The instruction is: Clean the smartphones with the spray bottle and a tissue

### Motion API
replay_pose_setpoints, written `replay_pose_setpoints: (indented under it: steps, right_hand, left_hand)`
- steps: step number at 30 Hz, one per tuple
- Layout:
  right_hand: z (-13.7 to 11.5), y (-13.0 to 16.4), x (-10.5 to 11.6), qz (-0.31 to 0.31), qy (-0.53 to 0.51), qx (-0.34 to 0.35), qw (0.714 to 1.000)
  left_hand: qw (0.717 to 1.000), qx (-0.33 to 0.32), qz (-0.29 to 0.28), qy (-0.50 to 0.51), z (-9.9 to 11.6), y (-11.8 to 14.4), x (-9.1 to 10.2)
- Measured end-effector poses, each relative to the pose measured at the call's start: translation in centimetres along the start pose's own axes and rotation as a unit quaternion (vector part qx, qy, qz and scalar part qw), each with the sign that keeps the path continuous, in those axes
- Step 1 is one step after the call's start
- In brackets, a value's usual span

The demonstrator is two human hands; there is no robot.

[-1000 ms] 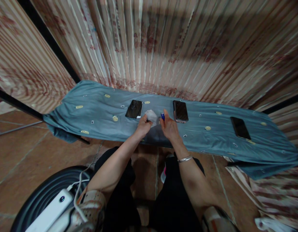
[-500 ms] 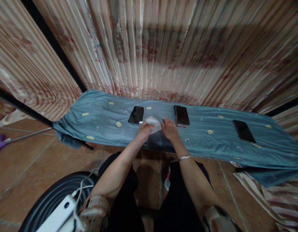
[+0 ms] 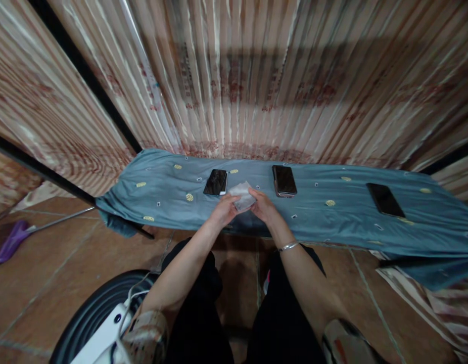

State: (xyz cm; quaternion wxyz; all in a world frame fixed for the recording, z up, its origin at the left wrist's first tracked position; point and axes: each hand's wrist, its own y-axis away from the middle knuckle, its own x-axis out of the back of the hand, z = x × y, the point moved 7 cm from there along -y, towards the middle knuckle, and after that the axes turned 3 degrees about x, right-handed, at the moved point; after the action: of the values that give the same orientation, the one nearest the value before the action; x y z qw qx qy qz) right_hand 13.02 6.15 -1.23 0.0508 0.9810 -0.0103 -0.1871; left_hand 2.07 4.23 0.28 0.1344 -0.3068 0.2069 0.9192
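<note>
Surface (image 3: pixel 161 197): blue-grey cloth, three dark phones.
Room: striped curtain (image 3: pixel 256 76), tiled floor (image 3: pixel 48 283).
Left hand (image 3: pixel 223 210), right hand (image 3: pixel 263 207): both pinching white cloth (image 3: pixel 242 194).

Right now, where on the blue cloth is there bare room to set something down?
Widest bare stretch of the blue cloth: between the middle phone and the right phone. Also bare left of the left phone. Crowded between those two phones, where left hand and right hand hold the white cloth.
</note>
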Motion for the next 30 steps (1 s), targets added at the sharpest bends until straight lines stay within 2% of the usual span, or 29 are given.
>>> replay_pose_setpoints:
  steps: [3, 5, 7, 9, 11, 13, 15, 17, 22, 26, 30]
  right_hand:
    - [-0.2, -0.5, 0.4, 0.023, -0.026, 0.008, 0.999]
    - [-0.2, -0.7, 0.8, 0.047, -0.056, -0.004, 0.997]
    - [-0.2, -0.9, 1.3, 0.066, -0.084, -0.016, 0.994]
    - [-0.4, -1.0, 1.6, 0.077, -0.098, -0.020, 0.992]
    - [-0.4, -1.1, 1.8, 0.079, -0.099, -0.017, 0.992]
    - [-0.4, -1.0, 1.9, 0.084, -0.095, -0.019, 0.992]
    - [-0.2, -0.9, 1.9, 0.088, -0.089, -0.022, 0.992]
    - [0.0, -0.7, 1.7, 0.089, -0.083, -0.027, 0.992]
    - [0.5, -0.5, 1.2, 0.064, -0.084, -0.042, 0.993]
    - [0.7, -0.7, 1.4, 0.067, -0.081, -0.038, 0.994]
    - [1.1, -1.1, 1.7, 0.068, -0.075, -0.035, 0.994]
  left_hand:
    - [0.998, 0.002, 0.038, -0.047, 0.2, -0.2, 1.4]
    - [0.991, -0.031, 0.099, -0.085, 1.0, -0.7, 2.9]
    - [0.970, -0.078, 0.175, -0.152, 2.2, -1.4, 4.7]
    - [0.922, -0.130, 0.252, -0.264, 3.8, -1.9, 6.2]
    - [0.846, -0.182, 0.302, -0.400, 5.5, -2.2, 6.9]
    - [0.779, -0.188, 0.338, -0.493, 6.3, -2.5, 7.6]
    - [0.740, -0.174, 0.353, -0.545, 6.6, -2.8, 8.4]
    - [0.717, -0.157, 0.357, -0.578, 6.5, -3.3, 9.1]
    - [0.683, -0.143, 0.355, -0.622, 6.4, -4.6, 10.2]
    - [0.658, -0.125, 0.342, -0.659, 6.3, -5.5, 10.3]
    - [0.635, -0.138, 0.334, -0.682, 6.3, -5.9, 10.3]
